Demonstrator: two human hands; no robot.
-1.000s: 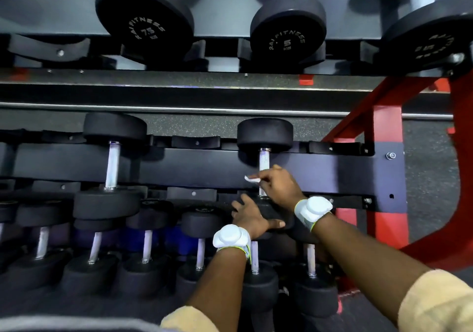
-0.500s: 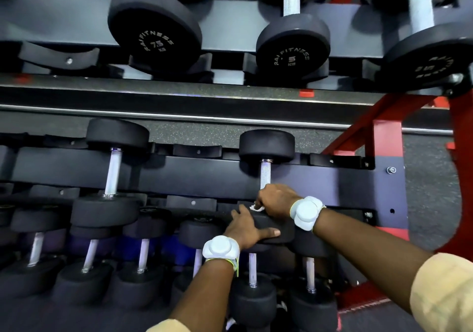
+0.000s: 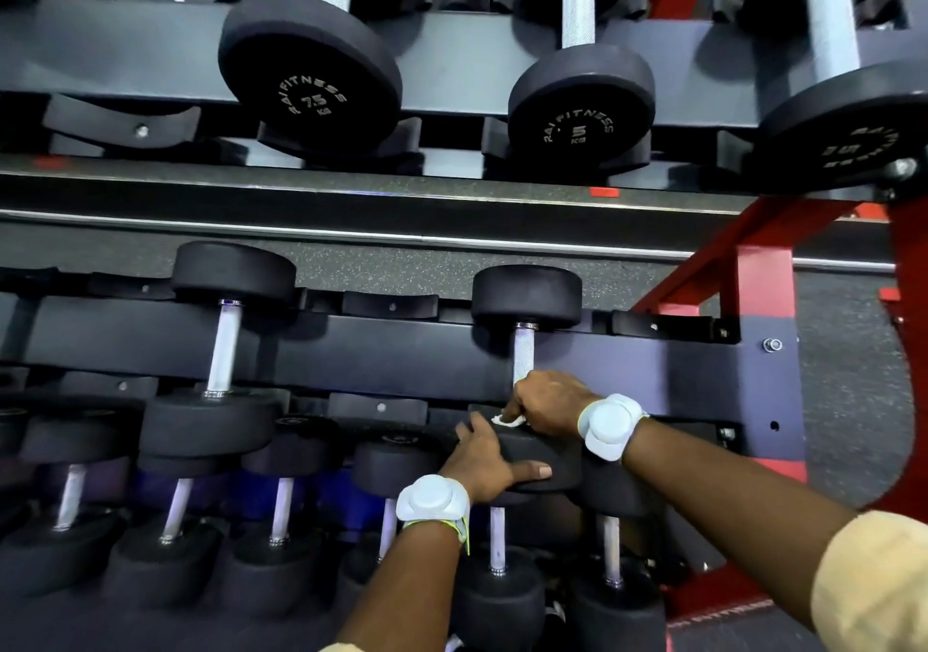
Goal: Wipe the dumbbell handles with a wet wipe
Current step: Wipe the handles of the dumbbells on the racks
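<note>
Head view: my right grip [image 3: 547, 400] is curled tight round the lower end of the knurled silver steel handle [image 3: 523, 355] of a black rubber-headed dumbbell [image 3: 526, 295] that lies on the middle tier of the rack. Clamped between those fingers and the steel is the crumpled white wet wipe [image 3: 507, 419]. Only a small corner of it pokes out beneath my knuckles, right where the handle meets the near rubber head [image 3: 552, 450].

My left grip [image 3: 482, 465] is closed on that near rubber head, fingers hooked over its top edge and thumb stretched along its front face. The two grips sit just beside each other.

Each wrist carries a white band with a round disc, one on the right [image 3: 610, 425] and one on the left [image 3: 433, 498]. A beige sleeve [image 3: 874, 581] covers my right upper arm.

The dumbbell rests across a dark grey steel rail [image 3: 401, 350] bolted to a red upright frame [image 3: 763, 275]. A second black dumbbell [image 3: 223, 350] lies on the same rail, well apart to the left. Above hang bigger ones, marked 7.5 kg [image 3: 309, 79] and 5 kg [image 3: 580, 109]. Below my wrists runs a row of small black dumbbells [image 3: 281, 501].
</note>
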